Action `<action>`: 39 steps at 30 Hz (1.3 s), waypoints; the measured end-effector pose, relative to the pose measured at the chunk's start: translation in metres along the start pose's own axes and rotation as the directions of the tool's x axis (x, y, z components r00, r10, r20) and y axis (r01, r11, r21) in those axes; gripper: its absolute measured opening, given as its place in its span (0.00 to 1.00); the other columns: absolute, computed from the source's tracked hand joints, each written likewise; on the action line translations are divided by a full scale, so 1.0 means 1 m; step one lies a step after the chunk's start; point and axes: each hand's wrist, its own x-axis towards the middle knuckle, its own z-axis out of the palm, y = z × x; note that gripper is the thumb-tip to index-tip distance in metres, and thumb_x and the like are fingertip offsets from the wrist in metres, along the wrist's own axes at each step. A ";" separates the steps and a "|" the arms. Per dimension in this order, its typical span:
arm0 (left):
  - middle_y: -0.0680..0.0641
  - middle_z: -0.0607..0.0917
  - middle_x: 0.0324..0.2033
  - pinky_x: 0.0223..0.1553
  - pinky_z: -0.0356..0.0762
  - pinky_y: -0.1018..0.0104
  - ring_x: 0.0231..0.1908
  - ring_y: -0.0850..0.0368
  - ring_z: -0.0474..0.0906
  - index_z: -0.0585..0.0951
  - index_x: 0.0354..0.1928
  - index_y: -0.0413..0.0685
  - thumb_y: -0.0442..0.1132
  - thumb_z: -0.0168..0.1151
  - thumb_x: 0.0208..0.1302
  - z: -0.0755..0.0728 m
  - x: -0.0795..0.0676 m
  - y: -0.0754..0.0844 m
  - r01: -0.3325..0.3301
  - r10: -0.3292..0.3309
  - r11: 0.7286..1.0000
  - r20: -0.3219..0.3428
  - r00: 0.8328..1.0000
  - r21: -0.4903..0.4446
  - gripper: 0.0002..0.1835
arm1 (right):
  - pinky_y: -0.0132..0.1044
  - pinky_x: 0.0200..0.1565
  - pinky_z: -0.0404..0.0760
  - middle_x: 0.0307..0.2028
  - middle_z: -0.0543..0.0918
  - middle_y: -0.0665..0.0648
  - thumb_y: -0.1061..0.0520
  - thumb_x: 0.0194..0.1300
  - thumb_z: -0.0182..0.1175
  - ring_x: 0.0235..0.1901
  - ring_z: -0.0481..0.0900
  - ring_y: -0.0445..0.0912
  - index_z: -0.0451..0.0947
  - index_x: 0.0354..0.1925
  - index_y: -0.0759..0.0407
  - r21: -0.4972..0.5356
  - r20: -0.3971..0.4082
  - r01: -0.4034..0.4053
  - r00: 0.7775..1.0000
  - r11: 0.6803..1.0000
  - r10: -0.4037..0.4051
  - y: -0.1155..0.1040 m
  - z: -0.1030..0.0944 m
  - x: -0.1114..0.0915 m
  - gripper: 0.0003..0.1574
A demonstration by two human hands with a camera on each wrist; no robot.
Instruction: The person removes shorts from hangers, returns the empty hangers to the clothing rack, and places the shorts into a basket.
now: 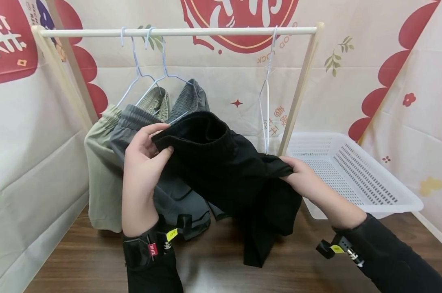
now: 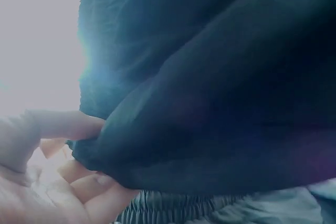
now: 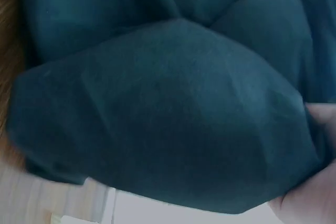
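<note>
Pinched at left by the bare left hand [image 1: 144, 152] and gripped at right by the bare right hand [image 1: 303, 177], the limp black cloth garment [image 1: 221, 171], nearer than the grey elastic-waisted garment [image 1: 177, 203], could sag or twist if either hold slackens.

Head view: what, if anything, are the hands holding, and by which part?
The black garment: left hand pinches its opening's rim; right hand grips cloth at its opposite side.

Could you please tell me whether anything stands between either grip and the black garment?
Nothing visible does: the left grip pinches the black garment at its open end, and the right grip holds a gathered part of it.
</note>
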 end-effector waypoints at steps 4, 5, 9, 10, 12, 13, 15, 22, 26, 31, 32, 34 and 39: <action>0.47 0.81 0.48 0.44 0.74 0.62 0.45 0.55 0.81 0.77 0.59 0.46 0.23 0.60 0.62 0.001 0.003 -0.004 0.041 -0.054 0.985 0.070 0.996 0.168 0.23 | 0.40 0.53 0.71 0.49 0.80 0.62 0.57 0.73 0.53 0.48 0.75 0.48 0.76 0.54 0.67 0.119 0.011 0.001 1.000 0.993 -0.002 -0.004 -0.003 -0.001 0.17; 0.47 0.81 0.49 0.44 0.73 0.61 0.46 0.55 0.81 0.77 0.59 0.47 0.24 0.60 0.63 0.001 0.004 -0.006 0.052 -0.071 0.977 0.086 0.994 0.209 0.23 | 0.38 0.52 0.72 0.48 0.80 0.61 0.58 0.74 0.52 0.48 0.75 0.47 0.76 0.54 0.67 0.142 0.016 0.003 1.000 0.990 -0.005 -0.005 -0.004 -0.001 0.17; 0.46 0.80 0.52 0.47 0.72 0.57 0.49 0.53 0.80 0.76 0.61 0.50 0.28 0.61 0.64 0.003 0.007 -0.009 0.080 -0.127 0.943 0.126 0.984 0.323 0.24 | 0.33 0.48 0.74 0.45 0.80 0.58 0.57 0.74 0.51 0.45 0.76 0.44 0.75 0.52 0.67 0.203 0.013 -0.009 1.000 0.979 0.006 -0.011 -0.005 -0.003 0.16; 0.46 0.79 0.52 0.47 0.72 0.56 0.49 0.53 0.80 0.76 0.61 0.50 0.28 0.62 0.64 0.003 0.008 -0.009 0.085 -0.138 0.936 0.131 0.982 0.343 0.24 | 0.33 0.48 0.74 0.45 0.79 0.57 0.57 0.74 0.51 0.45 0.75 0.44 0.75 0.51 0.66 0.215 0.004 -0.012 1.000 0.977 0.011 -0.013 -0.006 -0.003 0.15; 0.45 0.79 0.53 0.47 0.73 0.55 0.50 0.52 0.80 0.75 0.62 0.51 0.29 0.62 0.64 0.004 0.008 -0.010 0.095 -0.157 0.923 0.139 0.978 0.372 0.24 | 0.33 0.48 0.74 0.44 0.79 0.55 0.56 0.74 0.52 0.45 0.75 0.44 0.76 0.48 0.63 0.239 -0.019 -0.014 1.000 0.971 0.020 -0.016 -0.007 -0.004 0.13; 0.45 0.80 0.53 0.48 0.73 0.54 0.50 0.51 0.80 0.75 0.62 0.51 0.29 0.63 0.63 0.004 0.009 -0.011 0.098 -0.164 0.917 0.141 0.976 0.386 0.25 | 0.33 0.47 0.74 0.43 0.79 0.54 0.56 0.74 0.52 0.45 0.75 0.44 0.77 0.47 0.61 0.254 -0.032 -0.009 0.999 0.967 0.018 -0.017 -0.007 -0.004 0.11; 0.44 0.81 0.52 0.48 0.74 0.53 0.49 0.50 0.80 0.75 0.62 0.52 0.30 0.64 0.63 0.004 0.009 -0.012 0.100 -0.177 0.902 0.148 0.973 0.419 0.25 | 0.33 0.46 0.74 0.43 0.80 0.52 0.57 0.74 0.52 0.45 0.74 0.43 0.79 0.44 0.55 0.289 -0.057 0.002 0.998 0.957 0.015 -0.018 -0.009 -0.005 0.09; 0.46 0.83 0.42 0.47 0.73 0.50 0.46 0.50 0.79 0.75 0.61 0.52 0.34 0.66 0.63 0.006 0.011 -0.019 0.054 -0.216 0.830 0.230 0.949 0.555 0.24 | 0.33 0.37 0.80 0.41 0.81 0.50 0.60 0.73 0.53 0.38 0.79 0.40 0.82 0.43 0.48 0.487 -0.092 0.017 0.995 0.873 0.032 -0.019 -0.014 -0.008 0.11; 0.48 0.83 0.35 0.45 0.73 0.54 0.40 0.53 0.80 0.75 0.60 0.52 0.33 0.63 0.64 0.008 0.011 -0.022 0.024 -0.226 0.828 0.293 0.929 0.561 0.23 | 0.33 0.35 0.80 0.38 0.81 0.52 0.59 0.73 0.55 0.36 0.80 0.40 0.81 0.42 0.52 0.531 -0.123 0.044 0.992 0.846 0.025 -0.020 -0.015 -0.009 0.08; 0.49 0.84 0.34 0.44 0.73 0.53 0.38 0.55 0.80 0.75 0.61 0.52 0.35 0.64 0.65 0.009 0.011 -0.024 0.011 -0.220 0.833 0.314 0.923 0.553 0.23 | 0.33 0.36 0.80 0.38 0.80 0.53 0.58 0.73 0.55 0.36 0.79 0.41 0.81 0.40 0.55 0.508 -0.136 0.071 0.991 0.858 -0.001 -0.020 -0.013 -0.009 0.07; 0.49 0.84 0.34 0.44 0.73 0.53 0.39 0.55 0.80 0.74 0.62 0.52 0.36 0.64 0.65 0.009 0.011 -0.024 0.010 -0.220 0.832 0.313 0.924 0.555 0.23 | 0.33 0.36 0.80 0.38 0.80 0.52 0.59 0.73 0.55 0.36 0.79 0.41 0.81 0.40 0.55 0.503 -0.139 0.075 0.990 0.861 -0.005 -0.019 -0.013 -0.009 0.07; 0.50 0.84 0.35 0.44 0.73 0.53 0.39 0.54 0.80 0.74 0.62 0.53 0.38 0.64 0.65 0.010 0.011 -0.023 0.011 -0.223 0.827 0.311 0.924 0.562 0.23 | 0.33 0.36 0.79 0.38 0.80 0.52 0.60 0.73 0.54 0.37 0.79 0.41 0.81 0.40 0.54 0.499 -0.149 0.084 0.989 0.862 -0.010 -0.018 -0.015 -0.008 0.09; 0.50 0.84 0.37 0.44 0.73 0.53 0.40 0.55 0.80 0.73 0.63 0.54 0.43 0.64 0.67 0.011 0.011 -0.022 0.018 -0.238 0.817 0.310 0.921 0.576 0.24 | 0.31 0.35 0.78 0.38 0.81 0.50 0.60 0.73 0.54 0.37 0.77 0.40 0.83 0.40 0.51 0.524 -0.178 0.095 0.984 0.846 -0.001 -0.015 -0.021 -0.009 0.11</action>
